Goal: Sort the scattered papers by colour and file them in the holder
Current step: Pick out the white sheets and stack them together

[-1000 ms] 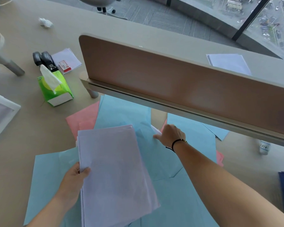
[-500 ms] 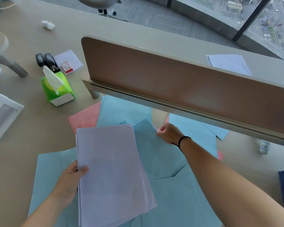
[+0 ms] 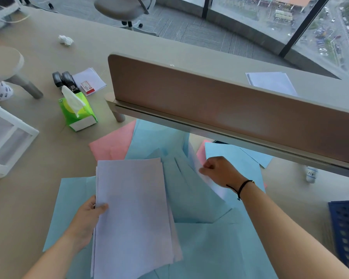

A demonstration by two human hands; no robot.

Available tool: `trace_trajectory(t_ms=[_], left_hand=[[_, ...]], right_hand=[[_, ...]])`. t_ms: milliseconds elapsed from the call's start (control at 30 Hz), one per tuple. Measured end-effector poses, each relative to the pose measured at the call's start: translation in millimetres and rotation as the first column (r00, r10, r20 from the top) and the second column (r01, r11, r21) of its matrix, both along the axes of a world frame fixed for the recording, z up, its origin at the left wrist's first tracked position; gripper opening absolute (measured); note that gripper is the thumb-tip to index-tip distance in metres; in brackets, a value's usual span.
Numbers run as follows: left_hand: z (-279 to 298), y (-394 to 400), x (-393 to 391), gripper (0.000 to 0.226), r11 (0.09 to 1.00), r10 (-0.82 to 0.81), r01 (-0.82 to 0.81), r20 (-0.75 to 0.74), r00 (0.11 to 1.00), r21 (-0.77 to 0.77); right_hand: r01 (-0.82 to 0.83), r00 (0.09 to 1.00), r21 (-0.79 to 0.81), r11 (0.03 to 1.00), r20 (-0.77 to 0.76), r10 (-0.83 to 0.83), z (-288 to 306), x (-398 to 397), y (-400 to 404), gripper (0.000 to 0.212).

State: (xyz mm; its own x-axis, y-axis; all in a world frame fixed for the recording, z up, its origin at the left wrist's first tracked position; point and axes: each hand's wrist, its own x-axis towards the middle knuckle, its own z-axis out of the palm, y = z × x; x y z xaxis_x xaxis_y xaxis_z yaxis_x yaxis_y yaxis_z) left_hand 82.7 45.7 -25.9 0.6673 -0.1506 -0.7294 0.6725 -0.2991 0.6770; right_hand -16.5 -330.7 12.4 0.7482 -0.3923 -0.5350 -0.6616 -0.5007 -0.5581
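My left hand (image 3: 87,220) grips the left edge of a stack of white sheets (image 3: 133,214), held above the desk. Blue sheets (image 3: 199,244) lie scattered across the desk beneath it, with pink sheets (image 3: 113,143) showing at the back left. My right hand (image 3: 220,170) is pinched on the edge of a white sheet (image 3: 214,184) that it lifts out from between the blue ones. A dark blue mesh holder (image 3: 347,228) shows at the right edge, cut off by the frame.
A brown desk divider (image 3: 230,103) crosses the view behind the papers. A green tissue box (image 3: 77,111), staplers (image 3: 64,81) and a white frame (image 3: 10,137) stand at the left. More white sheets (image 3: 270,82) lie beyond the divider. A small bottle (image 3: 310,174) lies at the right.
My right hand has closed on a white sheet and pulled it up and back out of the blue papers. The left hand has kept hold of the white stack.
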Motion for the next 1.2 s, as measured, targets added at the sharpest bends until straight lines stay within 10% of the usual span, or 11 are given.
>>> trace_trajectory(t_ms=[367,833,1100,1200], left_hand=[[29,1,-28,0.023,0.999,0.011,-0.011,0.009,1.0,-0.036],[1,40,-57,0.036,0.964,0.207,-0.24,-0.241,0.948,-0.115],[-24,50,-56,0.03,0.997,0.081,-0.082,-0.043,0.996,-0.016],[-30,62,-48,0.029,0.999,0.02,-0.021,0.021,1.0,0.032]], right_hand=[[-0.215,0.886,-0.137,0.967,0.39,0.252,85,-54,121,0.01],[-0.556,0.831,-0.104,0.825,-0.08,0.55,-20,-45,292,0.025],[-0.675,0.738,-0.037,0.737,-0.063,0.672,-28,-37,298,0.028],[-0.554,0.831,0.034,0.832,-0.026,0.555,-35,-34,285,0.034]])
